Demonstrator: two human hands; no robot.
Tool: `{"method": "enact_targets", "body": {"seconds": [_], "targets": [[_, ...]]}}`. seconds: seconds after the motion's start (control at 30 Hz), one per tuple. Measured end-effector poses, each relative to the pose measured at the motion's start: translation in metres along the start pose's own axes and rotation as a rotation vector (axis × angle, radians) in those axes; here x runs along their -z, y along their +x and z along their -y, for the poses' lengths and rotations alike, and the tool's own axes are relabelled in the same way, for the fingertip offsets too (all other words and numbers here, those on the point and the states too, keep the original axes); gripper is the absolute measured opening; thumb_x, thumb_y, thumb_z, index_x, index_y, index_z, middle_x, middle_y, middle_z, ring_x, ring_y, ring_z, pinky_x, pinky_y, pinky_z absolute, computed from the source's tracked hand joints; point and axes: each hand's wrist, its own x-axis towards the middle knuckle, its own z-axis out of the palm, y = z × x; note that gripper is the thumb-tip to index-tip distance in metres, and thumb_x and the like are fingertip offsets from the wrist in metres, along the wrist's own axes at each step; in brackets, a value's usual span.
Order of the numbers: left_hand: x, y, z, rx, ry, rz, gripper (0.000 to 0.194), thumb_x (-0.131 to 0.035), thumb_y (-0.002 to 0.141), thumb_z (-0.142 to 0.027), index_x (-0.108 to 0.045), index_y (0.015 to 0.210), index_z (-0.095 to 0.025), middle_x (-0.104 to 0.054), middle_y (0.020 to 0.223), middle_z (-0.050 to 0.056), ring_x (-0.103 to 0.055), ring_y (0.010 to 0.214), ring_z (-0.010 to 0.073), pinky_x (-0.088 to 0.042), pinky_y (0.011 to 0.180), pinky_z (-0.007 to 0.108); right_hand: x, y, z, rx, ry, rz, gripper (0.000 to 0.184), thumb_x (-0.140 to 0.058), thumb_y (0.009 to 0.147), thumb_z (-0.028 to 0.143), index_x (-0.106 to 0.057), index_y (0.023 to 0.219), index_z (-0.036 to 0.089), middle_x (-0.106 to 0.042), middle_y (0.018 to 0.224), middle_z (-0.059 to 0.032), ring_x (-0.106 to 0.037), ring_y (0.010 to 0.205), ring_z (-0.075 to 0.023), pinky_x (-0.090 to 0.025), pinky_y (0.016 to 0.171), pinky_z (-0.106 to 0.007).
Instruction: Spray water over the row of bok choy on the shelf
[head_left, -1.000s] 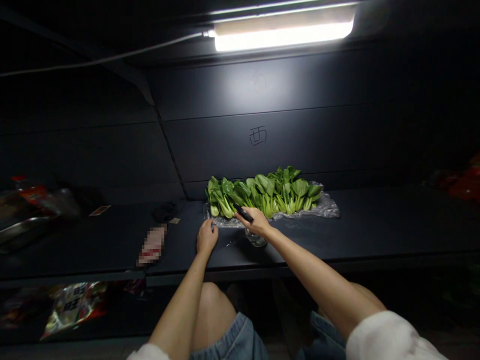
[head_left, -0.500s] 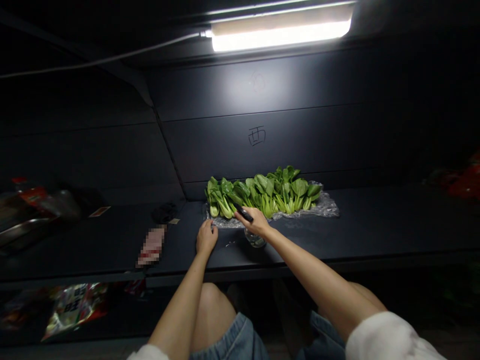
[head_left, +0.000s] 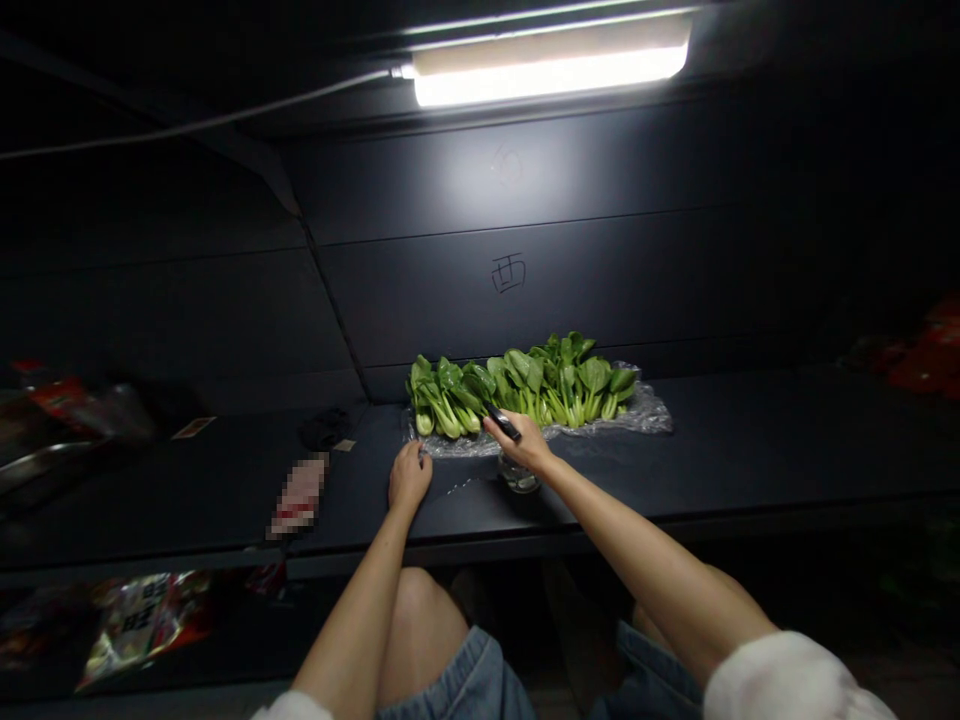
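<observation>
Green bok choy (head_left: 529, 385) lies in a row on crinkled clear plastic film (head_left: 649, 412) on the dark shelf. My right hand (head_left: 529, 440) is wrapped round a spray bottle, its black head (head_left: 504, 422) pointing towards the leaves and its clear body (head_left: 519, 474) showing below my palm. At the near left corner of the film, my left hand (head_left: 409, 475) rests on the shelf, thumb and fingers closed on the film's edge. Small bright droplets (head_left: 459, 487) dot the shelf between my hands.
Overhead, a lit tube lamp (head_left: 555, 75) hangs with a white cable (head_left: 225, 118). To the left lie a blurred-out pinkish item (head_left: 300, 495), a dark bundle (head_left: 324, 428) and a small card (head_left: 193, 428). Packaged food (head_left: 142, 620) sits on the lower shelf.
My right hand has moved slightly right with the spray bottle, away from my left hand. More droplets show on the shelf. My left hand stays at the film's corner.
</observation>
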Motion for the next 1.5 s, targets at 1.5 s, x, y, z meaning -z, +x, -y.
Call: {"method": "enact_targets", "body": {"seconds": [1.5], "targets": [[0.001, 0.003, 0.002, -0.047, 0.083, 0.022, 0.039, -0.042, 0.087, -0.022, -0.064, 0.116, -0.007, -0.064, 0.127, 0.019, -0.060, 0.119, 0.0281, -0.046, 0.105, 0.037, 0.051, -0.020, -0.056, -0.143, -0.045, -0.199, 0.044, -0.044, 0.091, 0.056, -0.065, 0.073, 0.021, -0.069, 0.069, -0.0040, -0.064, 0.067, -0.0197, -0.041, 0.061, -0.025]]}}
